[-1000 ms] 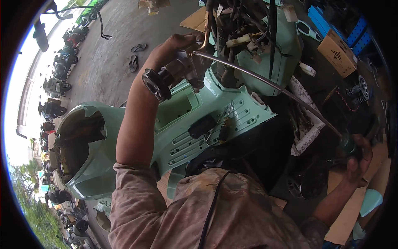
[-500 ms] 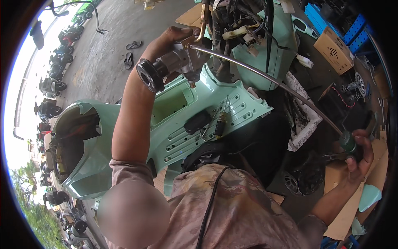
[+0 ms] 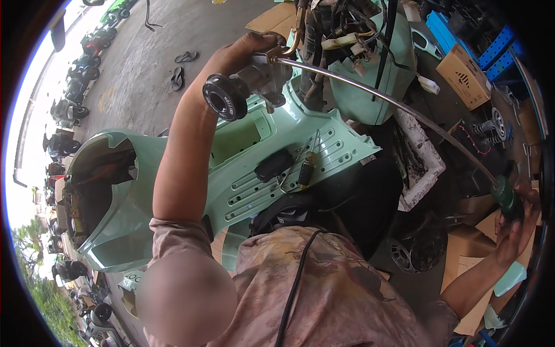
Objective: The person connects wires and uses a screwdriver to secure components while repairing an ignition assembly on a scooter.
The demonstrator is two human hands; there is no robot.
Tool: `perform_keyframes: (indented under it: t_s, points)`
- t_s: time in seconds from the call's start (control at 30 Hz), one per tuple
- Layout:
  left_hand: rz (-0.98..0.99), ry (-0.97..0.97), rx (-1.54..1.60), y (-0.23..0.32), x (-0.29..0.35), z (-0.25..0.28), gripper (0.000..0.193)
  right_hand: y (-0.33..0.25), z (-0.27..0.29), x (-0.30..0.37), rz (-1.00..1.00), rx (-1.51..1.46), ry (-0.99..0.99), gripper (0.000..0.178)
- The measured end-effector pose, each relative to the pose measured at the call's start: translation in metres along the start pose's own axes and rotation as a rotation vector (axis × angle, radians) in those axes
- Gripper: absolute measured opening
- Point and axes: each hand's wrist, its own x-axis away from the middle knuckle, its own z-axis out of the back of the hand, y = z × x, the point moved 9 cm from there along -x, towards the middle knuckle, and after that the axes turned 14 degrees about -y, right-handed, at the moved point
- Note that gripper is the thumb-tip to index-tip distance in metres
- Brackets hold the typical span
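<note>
My left hand is wrapped round an ignition lock, a grey metal body with a round black dial. The lock is held beside a brass-coloured bent pipe and dark wiring. In my right hand, at the far right, is a long screwdriver with a green handle. Its steel shaft slants up to the left, and its tip meets the lock by my left hand; the exact contact is too small to tell. Below lies a mint-green scooter body. A shorter screwdriver and a black object rest on its ribbed floorboard.
A mint-green front panel with loose wires stands behind the lock. To the right are a white foam tray, a cardboard box, shock absorbers and a wheel. Slippers lie on the floor; parked scooters line the left.
My right hand and the screwdriver handle have moved right and slightly down. The lock's dial has shifted right and now faces me more. My left hand keeps its hold.
</note>
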Motion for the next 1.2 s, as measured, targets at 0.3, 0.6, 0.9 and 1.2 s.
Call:
perform_keyframes:
  t_s: [0.3, 0.6, 0.9, 1.2]
  points:
    - [0.027, 0.100, -0.032, 0.005, 0.008, -0.010, 0.045, 0.005, 0.013, 0.010, -0.012, 0.022, -0.080, 0.067]
    - [0.003, 0.130, -0.089, 0.006, 0.004, -0.004, 0.049, 0.003, 0.029, 0.004, -0.174, 0.065, 0.001, 0.076]
    - [0.007, 0.002, -0.081, 0.008, 0.002, -0.013, 0.047, 0.002, 0.041, 0.010, -0.085, 0.053, -0.022, 0.076]
    - [0.003, 0.085, -0.084, 0.005, 0.003, -0.014, 0.041, -0.010, 0.039, 0.012, -0.015, 0.021, -0.104, 0.067]
